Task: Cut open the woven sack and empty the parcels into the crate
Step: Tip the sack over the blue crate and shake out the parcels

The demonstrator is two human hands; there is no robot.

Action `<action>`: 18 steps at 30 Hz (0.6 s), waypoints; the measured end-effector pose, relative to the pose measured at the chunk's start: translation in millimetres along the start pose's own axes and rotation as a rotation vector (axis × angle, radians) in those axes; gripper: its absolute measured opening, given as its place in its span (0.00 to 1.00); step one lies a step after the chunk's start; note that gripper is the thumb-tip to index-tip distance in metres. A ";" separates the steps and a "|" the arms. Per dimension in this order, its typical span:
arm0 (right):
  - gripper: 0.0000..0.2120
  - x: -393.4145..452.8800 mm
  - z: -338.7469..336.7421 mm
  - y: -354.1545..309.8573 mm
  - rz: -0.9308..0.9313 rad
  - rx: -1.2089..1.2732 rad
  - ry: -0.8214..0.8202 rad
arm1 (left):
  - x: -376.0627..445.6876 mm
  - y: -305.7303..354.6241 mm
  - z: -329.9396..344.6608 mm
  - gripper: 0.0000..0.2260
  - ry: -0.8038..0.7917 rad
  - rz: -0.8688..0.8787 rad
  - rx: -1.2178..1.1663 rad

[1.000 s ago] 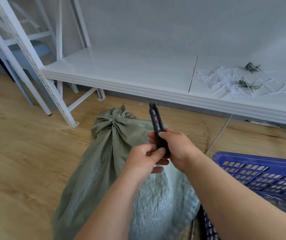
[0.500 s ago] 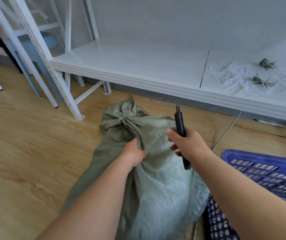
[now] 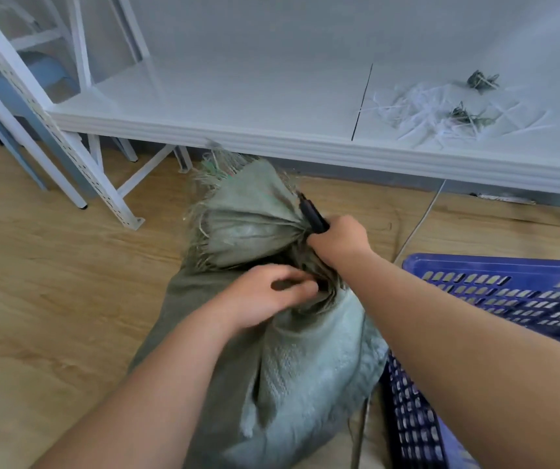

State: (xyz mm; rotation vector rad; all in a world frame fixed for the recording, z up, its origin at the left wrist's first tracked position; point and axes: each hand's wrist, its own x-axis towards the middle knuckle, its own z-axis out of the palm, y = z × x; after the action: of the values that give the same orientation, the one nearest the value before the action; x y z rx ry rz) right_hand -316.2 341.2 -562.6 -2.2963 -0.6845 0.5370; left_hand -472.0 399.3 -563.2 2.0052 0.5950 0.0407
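Note:
A grey-green woven sack (image 3: 285,360) lies on the wooden floor, its tied, frayed top (image 3: 244,211) pointing toward the shelf. My left hand (image 3: 268,294) clutches the bunched fabric just below the tie. My right hand (image 3: 338,236) grips a black utility knife (image 3: 312,213), whose tip is pressed into the gathered neck of the sack. A blue plastic crate (image 3: 495,292) stands at the right, touching the sack. No parcels are visible.
A low white shelf board (image 3: 238,96) runs across the back, with white plastic strips and cut sack ends (image 3: 454,110) on it. White perforated rack legs (image 3: 34,106) stand at the left. A thin white cable (image 3: 421,218) crosses the floor.
My right hand has brought the knife down from upright to the sack's neck. My left hand has moved from the knife onto the sack and holds the fabric below the tie.

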 end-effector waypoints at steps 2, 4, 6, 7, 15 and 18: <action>0.01 -1.8 -9.0 14.7 0.102 0.282 0.092 | 14.5 -3.2 -11.8 0.25 0.347 -0.296 -0.252; 0.06 -8.8 -19.2 25.1 0.174 0.502 0.120 | 33.3 5.9 -17.3 0.47 0.420 -0.503 -0.461; 0.08 -18.2 -29.3 32.5 0.200 0.642 0.106 | 54.7 26.3 -14.5 0.59 0.415 -0.472 -0.663; 0.08 -23.4 -35.4 35.6 0.196 0.692 0.102 | 66.9 36.7 -8.6 0.60 0.437 -0.402 -0.726; 0.09 -52.9 -100.3 79.1 0.207 0.915 0.305 | 124.1 95.7 78.9 0.35 0.275 -0.005 -0.083; 0.21 -52.5 -122.5 100.3 0.170 0.842 0.437 | 117.2 105.7 110.0 0.30 0.159 0.077 0.046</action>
State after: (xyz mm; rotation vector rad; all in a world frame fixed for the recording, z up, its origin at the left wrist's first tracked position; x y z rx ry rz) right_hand -258.5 186.5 -538.7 -1.5838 -0.0148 0.2930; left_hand -297.5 318.8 -554.8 2.0822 0.6237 0.2368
